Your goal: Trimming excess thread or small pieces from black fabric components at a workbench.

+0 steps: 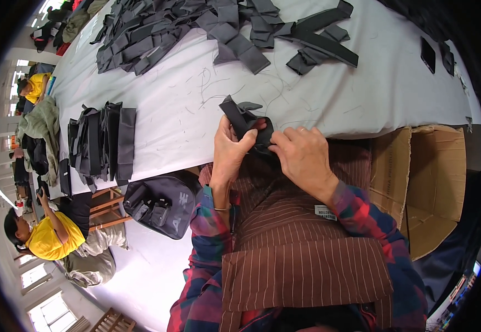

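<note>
A small dark grey fabric piece point(244, 119) with folded flaps sits at the near edge of the white table point(362, 99). Both hands grip it. My left hand point(230, 154) pinches its left side with the thumb on top. My right hand point(301, 155) presses its right side, fingers curled over the cloth. Plaid sleeves and a brown striped apron show below.
A large heap of dark fabric strips point(207, 30) lies at the far side. A neat stack of dark pieces point(103, 143) rests at the left. A black bag point(160, 205) hangs below the table. An open cardboard box point(426, 182) stands right. A person in yellow point(49, 235) sits left.
</note>
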Available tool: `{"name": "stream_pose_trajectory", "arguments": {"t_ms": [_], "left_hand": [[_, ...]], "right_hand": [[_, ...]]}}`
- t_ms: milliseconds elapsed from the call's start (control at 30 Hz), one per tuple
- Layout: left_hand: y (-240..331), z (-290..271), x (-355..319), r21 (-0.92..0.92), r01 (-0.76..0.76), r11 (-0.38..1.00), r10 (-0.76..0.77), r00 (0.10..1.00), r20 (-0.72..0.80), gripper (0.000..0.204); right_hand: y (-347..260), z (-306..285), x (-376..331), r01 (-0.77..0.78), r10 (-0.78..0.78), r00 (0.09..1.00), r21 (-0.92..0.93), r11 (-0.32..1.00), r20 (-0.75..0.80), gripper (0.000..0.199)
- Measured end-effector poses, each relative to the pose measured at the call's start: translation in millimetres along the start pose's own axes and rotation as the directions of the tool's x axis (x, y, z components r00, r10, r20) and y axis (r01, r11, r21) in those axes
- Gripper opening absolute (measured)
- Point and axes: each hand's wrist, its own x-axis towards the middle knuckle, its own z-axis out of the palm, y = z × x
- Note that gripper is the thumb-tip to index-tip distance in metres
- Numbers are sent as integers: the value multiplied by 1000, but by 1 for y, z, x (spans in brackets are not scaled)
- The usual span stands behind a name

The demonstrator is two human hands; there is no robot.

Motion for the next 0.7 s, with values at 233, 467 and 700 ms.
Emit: {"name": "stream_pose_trajectory", "arguments": {"t_ms": [233,467,700], "left_hand": [[4,0,-1,-2,12,1000,-12,1000,-9,39],[4,0,0,0,3,1000,-3,1000,-3,38],[0,-2,1,2,1,1000,-1,1000,-15,37]], "right_hand": [[-3,2,0,-8,8,1000,-30,1000,-6,15],[-4,4,0,-26,25,1000,-35,999,-19,15],[-7,8,1,-10,10,1000,6,1000,-28,13]]}}
